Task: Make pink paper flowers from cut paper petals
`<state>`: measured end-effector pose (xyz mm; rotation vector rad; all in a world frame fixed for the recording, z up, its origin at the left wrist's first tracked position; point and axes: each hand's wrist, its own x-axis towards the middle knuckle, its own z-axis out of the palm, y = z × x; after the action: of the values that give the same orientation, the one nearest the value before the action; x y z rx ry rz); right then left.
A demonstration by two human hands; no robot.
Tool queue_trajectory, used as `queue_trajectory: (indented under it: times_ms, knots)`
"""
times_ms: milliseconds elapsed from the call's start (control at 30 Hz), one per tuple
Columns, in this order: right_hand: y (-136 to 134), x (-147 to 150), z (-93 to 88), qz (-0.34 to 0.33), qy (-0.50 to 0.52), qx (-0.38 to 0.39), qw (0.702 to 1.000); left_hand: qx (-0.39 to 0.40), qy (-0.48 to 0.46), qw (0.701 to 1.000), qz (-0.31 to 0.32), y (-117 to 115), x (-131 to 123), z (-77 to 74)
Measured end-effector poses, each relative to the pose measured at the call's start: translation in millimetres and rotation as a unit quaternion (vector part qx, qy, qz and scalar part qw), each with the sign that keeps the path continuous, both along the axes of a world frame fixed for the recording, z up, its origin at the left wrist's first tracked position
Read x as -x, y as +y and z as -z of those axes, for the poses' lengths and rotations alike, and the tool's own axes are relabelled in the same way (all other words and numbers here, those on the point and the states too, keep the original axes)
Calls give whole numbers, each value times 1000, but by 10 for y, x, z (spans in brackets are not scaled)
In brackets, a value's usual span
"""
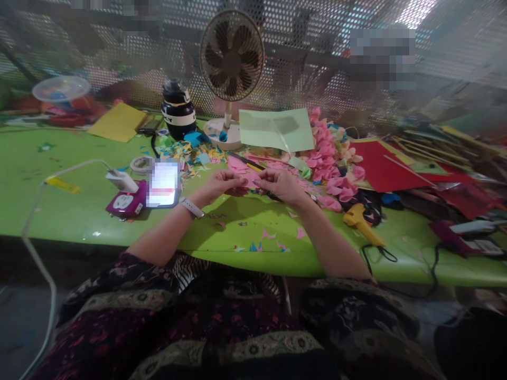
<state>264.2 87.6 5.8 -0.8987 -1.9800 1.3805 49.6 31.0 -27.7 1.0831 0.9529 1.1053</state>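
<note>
Over the front part of the green table (79, 200), my left hand (224, 184) and my right hand (279, 186) come close together, thumbs against fingers. Between the fingertips shows a small piece of pink paper (251, 180), pinched from both sides; its exact shape blends into the pink scraps behind it. A white watch strap (191, 207) circles my left wrist. Just beyond the fingers lies a dark and yellow pen-like tool (249, 162). Pink paper petals (317, 158) are heaped past my right hand.
A small fan (232, 55) stands at the back beside a dark jug (178, 113). On the left are a lit phone (163, 183) and a purple power socket (127, 203). To the right lie a yellow glue gun (362, 223) and red sheets (388, 169).
</note>
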Motion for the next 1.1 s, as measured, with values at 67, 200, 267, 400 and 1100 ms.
queue_trajectory:
  times_ms: [67, 200, 267, 400, 1100]
  knots:
    - [0, -1, -1, 1, 0, 3, 1000, -1, 4, 1000, 0, 1, 1, 0]
    - [0, -7, -6, 1, -9, -3, 1000, -3, 10, 1000, 1, 14, 4, 15]
    - [2, -8, -5, 2, -15, -6, 1000, -6, 10, 1000, 2, 21, 5, 25]
    - [10, -3, 10, 5, -14, -3, 1000, -11, 9, 1000, 3, 25, 2, 34]
    - [-27, -39, -62, -40, -65, 5, 997, -9, 87, 993, 83, -52, 1, -111]
